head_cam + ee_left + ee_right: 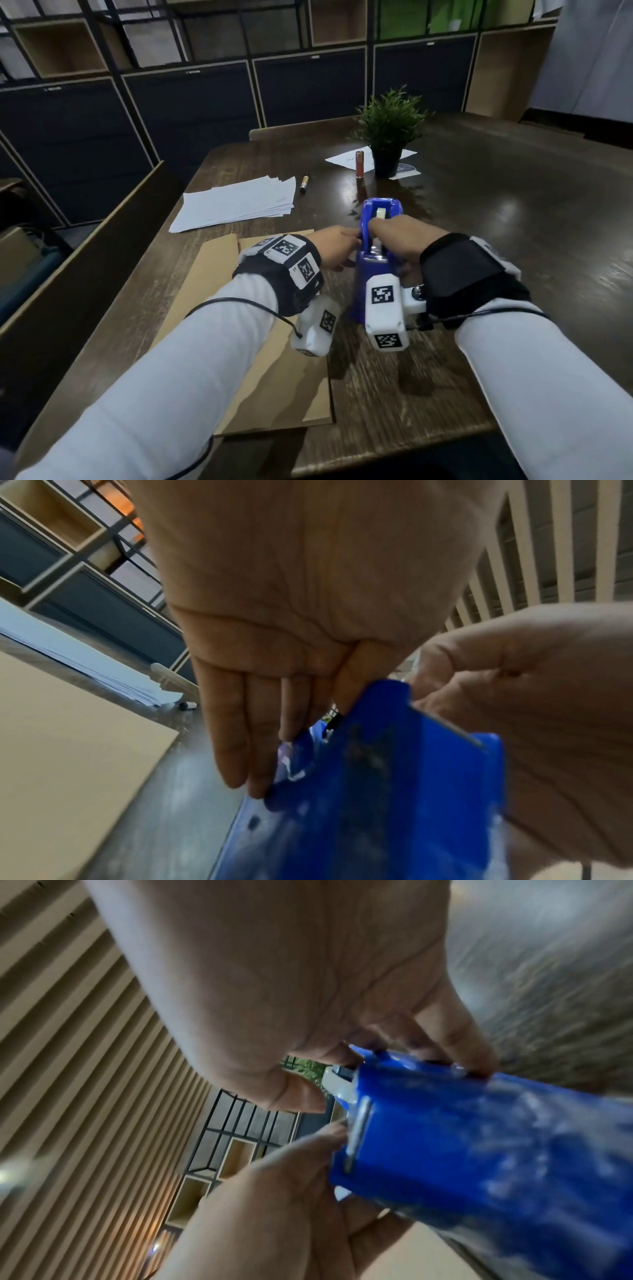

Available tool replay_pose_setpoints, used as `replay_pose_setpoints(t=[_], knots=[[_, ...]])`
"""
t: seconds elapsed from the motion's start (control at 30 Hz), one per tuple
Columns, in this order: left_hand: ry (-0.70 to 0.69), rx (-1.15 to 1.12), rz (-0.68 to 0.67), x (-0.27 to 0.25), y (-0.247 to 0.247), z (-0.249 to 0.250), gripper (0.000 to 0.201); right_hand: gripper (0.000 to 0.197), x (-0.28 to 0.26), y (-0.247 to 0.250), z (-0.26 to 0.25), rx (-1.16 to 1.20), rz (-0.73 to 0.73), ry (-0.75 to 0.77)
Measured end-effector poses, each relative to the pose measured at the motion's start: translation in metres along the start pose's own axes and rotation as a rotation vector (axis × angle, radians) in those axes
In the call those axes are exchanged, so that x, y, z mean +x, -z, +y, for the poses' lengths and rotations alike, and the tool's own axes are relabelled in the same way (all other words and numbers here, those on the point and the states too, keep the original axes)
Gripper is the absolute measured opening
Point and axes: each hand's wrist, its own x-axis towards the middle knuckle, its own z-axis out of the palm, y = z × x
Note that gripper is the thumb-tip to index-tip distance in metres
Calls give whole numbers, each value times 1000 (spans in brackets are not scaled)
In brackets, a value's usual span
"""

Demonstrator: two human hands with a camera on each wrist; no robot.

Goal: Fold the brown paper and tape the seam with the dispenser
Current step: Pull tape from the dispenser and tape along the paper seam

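A blue tape dispenser [363,284] stands on the dark wooden table [513,240], its white tape roll [380,213] showing at the top. My right hand [387,233] grips it from above, thumb by the roll [337,1088] and fingers [459,1031] over the far wall of the dispenser [479,1150]. My left hand [352,245] holds the dispenser's left side. Its fingers [236,737] lie straight against the dispenser [377,791], and one digit passes behind the cutter end. The brown paper [212,284] lies flat under my left forearm, with its edge [68,750] left of the dispenser.
A loose stack of white sheets [236,202] lies beyond the brown paper, with a marker [304,183] beside it. Further back stand a small tube [359,164] and a potted plant [388,137] on a sheet. A wooden partition [85,246] runs along the table's left side.
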Motion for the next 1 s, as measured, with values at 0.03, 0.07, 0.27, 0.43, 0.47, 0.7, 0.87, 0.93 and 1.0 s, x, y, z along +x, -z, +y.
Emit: replay_pose_setpoints(t=[0.03, 0.07, 0.27, 0.43, 0.47, 0.7, 0.87, 0.93, 1.0], knots=[[-7, 23, 17, 0, 4, -3, 34, 28, 2, -7, -2, 18, -14, 6], [-7, 26, 38, -1, 9, -6, 30, 32, 3, -14, -4, 28, -29, 4], [23, -57, 65, -9, 23, -22, 40, 40, 8, -27, -8, 35, -97, 39], [1, -3, 86, -16, 21, -28, 41, 20, 14, -24, -4, 23, -136, 91], [-6, 13, 79, -18, 22, -29, 41, 16, 14, -24, -3, 18, -154, 93], [-23, 178, 148, -28, 24, -33, 38, 24, 17, -18, -6, -237, -41, 182], [-82, 261, 300, -27, 20, -39, 16, 47, 33, -12, -16, -455, 112, 312], [-123, 344, 367, -28, 18, -40, 23, 64, 38, -16, -14, -499, 91, 350], [-153, 404, 388, -28, 17, -40, 29, 84, 41, -21, -12, -494, 81, 345]])
